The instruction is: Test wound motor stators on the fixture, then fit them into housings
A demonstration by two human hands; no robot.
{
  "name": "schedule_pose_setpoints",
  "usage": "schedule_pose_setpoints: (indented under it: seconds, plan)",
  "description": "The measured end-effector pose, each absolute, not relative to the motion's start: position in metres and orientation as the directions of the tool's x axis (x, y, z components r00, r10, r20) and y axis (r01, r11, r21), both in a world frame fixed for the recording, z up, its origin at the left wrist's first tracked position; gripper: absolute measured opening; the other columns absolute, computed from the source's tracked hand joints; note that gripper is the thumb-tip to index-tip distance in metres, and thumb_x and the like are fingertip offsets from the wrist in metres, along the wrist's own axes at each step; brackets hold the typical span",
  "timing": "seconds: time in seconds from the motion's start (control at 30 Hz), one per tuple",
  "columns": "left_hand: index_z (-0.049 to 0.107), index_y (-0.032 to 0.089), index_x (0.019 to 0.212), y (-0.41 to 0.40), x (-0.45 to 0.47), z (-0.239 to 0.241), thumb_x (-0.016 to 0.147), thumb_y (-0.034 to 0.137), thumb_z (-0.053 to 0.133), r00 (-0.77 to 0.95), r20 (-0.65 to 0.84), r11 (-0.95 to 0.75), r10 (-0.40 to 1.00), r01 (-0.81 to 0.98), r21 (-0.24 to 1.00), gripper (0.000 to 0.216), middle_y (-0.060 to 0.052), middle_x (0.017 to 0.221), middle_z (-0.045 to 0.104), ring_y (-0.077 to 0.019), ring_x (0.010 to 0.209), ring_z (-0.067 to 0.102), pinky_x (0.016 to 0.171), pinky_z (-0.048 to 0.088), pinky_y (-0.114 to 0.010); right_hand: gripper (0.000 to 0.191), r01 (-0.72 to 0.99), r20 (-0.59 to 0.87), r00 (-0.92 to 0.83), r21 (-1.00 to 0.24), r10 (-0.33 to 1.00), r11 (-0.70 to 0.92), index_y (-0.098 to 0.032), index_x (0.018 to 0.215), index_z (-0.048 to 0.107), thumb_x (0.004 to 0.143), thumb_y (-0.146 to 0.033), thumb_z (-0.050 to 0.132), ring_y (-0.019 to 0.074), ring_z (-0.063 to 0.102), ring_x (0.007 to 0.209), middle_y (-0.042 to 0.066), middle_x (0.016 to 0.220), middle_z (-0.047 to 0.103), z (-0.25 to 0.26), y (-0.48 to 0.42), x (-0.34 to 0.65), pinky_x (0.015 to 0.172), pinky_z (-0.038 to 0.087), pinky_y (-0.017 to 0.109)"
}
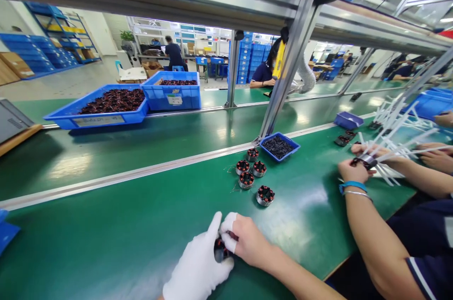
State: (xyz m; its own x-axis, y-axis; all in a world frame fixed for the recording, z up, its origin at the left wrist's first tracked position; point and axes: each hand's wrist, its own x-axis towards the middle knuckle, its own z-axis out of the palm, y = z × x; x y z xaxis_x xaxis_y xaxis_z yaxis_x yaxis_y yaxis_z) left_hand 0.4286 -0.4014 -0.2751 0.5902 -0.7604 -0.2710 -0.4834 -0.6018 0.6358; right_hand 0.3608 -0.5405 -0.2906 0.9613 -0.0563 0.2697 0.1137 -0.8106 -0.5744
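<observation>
My left hand (200, 262), in a white glove, is closed around a wound motor stator (221, 249) just above the green bench. Much of this stator is hidden by my fingers; dark and copper-red parts show between them. My right hand (247, 241) has white covers on its fingertips and is otherwise bare. Its thumb and fingers pinch at the stator's upper right side, and whatever lies between the tips is too hidden to name. Farther up the bench stand several similar stators (246, 179) with copper coils, some with loose wire ends. The closest single stator (265, 195) sits apart from the group.
A small blue tray (296, 149) of short black pieces stands by the metal post (283, 73). Two blue bins (102, 120) of dark red parts rest at the far left. At right, a co-worker's hands (354, 170) hold a stator bristling with white tubes. An aluminium beam crosses overhead.
</observation>
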Motion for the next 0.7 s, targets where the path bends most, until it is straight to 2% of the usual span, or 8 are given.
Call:
schedule_pose_setpoints:
  seconds: [0.07,0.17,0.27,0.4,0.5,0.6,0.7]
  plan:
    - [0.014,0.012,0.139,-0.402,0.429,-0.277,0.064,0.023,0.046,0.601,-0.273,-0.610,-0.751,-0.473,0.636,0.082,-0.007,0.089,0.067,-0.0203,0.076,0.061,0.069,0.044,-0.029,0.014,0.165,0.228,0.974,-0.718,-0.005,-0.676,-0.019,0.070,0.061,0.074,-0.011,0.050,0.0108,0.050,0.065,-0.001,0.066,0.057,-0.289,-0.542,0.368,0.061,0.041,0.020]
    - [0.014,0.010,0.139,-0.402,0.431,-0.274,0.063,0.021,0.046,0.604,-0.267,-0.607,-0.751,-0.472,0.640,0.083,-0.009,0.095,0.067,-0.0214,0.080,0.061,0.071,0.045,-0.030,0.018,0.113,0.127,0.992,-0.875,0.002,-0.470,-0.021,0.084,0.067,0.078,-0.017,0.050,0.0097,0.052,0.062,-0.001,0.073,0.061,-0.286,-0.546,0.368,0.058,0.043,0.019]
    - [0.011,0.010,0.139,-0.402,0.430,-0.270,0.062,0.022,0.047,0.594,-0.270,-0.593,-0.758,-0.455,0.664,0.086,-0.009,0.101,0.066,-0.0220,0.083,0.061,0.073,0.045,-0.031,0.020,0.090,0.108,0.994,-0.887,-0.013,-0.453,-0.023,0.087,0.068,0.078,-0.018,0.051,0.0102,0.053,0.062,-0.001,0.073,0.063,-0.283,-0.548,0.362,0.061,0.043,0.020]
    - [0.009,0.009,0.139,-0.402,0.429,-0.269,0.061,0.021,0.046,0.580,-0.242,-0.545,-0.778,-0.430,0.720,0.087,-0.007,0.108,0.064,-0.0219,0.089,0.060,0.077,0.045,-0.030,0.020,0.131,0.160,0.987,-0.812,-0.002,-0.569,-0.021,0.070,0.068,0.078,-0.016,0.051,0.0115,0.053,0.063,-0.001,0.064,0.063,-0.279,-0.546,0.360,0.064,0.041,0.022]
    - [0.009,0.008,0.139,-0.402,0.430,-0.272,0.061,0.021,0.046,0.573,-0.242,-0.538,-0.783,-0.430,0.725,0.088,-0.007,0.103,0.066,-0.0223,0.085,0.061,0.074,0.046,-0.031,0.020,0.124,0.151,0.989,-0.824,-0.003,-0.553,-0.020,0.064,0.066,0.076,-0.015,0.051,0.0116,0.053,0.063,0.000,0.063,0.062,-0.280,-0.543,0.362,0.065,0.041,0.023]
    - [0.009,0.010,0.140,-0.401,0.430,-0.277,0.062,0.022,0.047,0.579,-0.242,-0.553,-0.778,-0.449,0.702,0.088,-0.008,0.098,0.067,-0.0225,0.081,0.061,0.071,0.046,-0.031,0.014,0.034,0.072,0.994,-0.923,-0.085,-0.384,-0.019,0.071,0.066,0.071,-0.014,0.054,0.0116,0.055,0.067,0.001,0.074,0.063,-0.286,-0.543,0.365,0.063,0.043,0.022]
    - [0.009,0.011,0.140,-0.400,0.430,-0.279,0.063,0.023,0.048,0.593,-0.239,-0.571,-0.769,-0.467,0.675,0.087,-0.009,0.098,0.067,-0.0226,0.082,0.061,0.070,0.045,-0.031,0.010,-0.049,-0.034,0.994,-0.989,-0.107,-0.138,-0.017,0.071,0.064,0.066,-0.013,0.055,0.0099,0.053,0.063,0.000,0.072,0.059,-0.291,-0.545,0.365,0.059,0.042,0.021]
